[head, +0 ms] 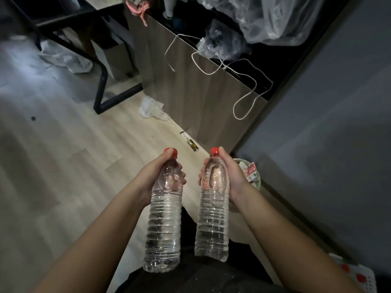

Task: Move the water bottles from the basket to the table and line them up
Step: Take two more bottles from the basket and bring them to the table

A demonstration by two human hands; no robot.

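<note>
Water bottles, two, both in the air and carried at once. The left hand is wrapped around the shoulder of the left bottle, thumb up against its red cap. The right hand grips the right bottle the same way, just under its cap. Both bottles hang body-down, slightly apart and roughly parallel. Judgement: a high grip lets the weight hang below the fingers and leaves each base free to be set down flat. Surroundings, left to right: a black metal frame stands on the wood floor, and crumpled clear plastic lies at the foot of a wood-sided unit with a dark top, probably the table. A white cord loops over its edge and down the side. Clear plastic bags are heaped on the top further back. Judgement: cord and bags take up part of the surface, so space for a straight row looks tight near that edge. A small bin with wrappers sits just beyond the right hand. At the far lower right is a white lattice basket with red caps showing inside, so more bottles likely remain to be moved.
</note>
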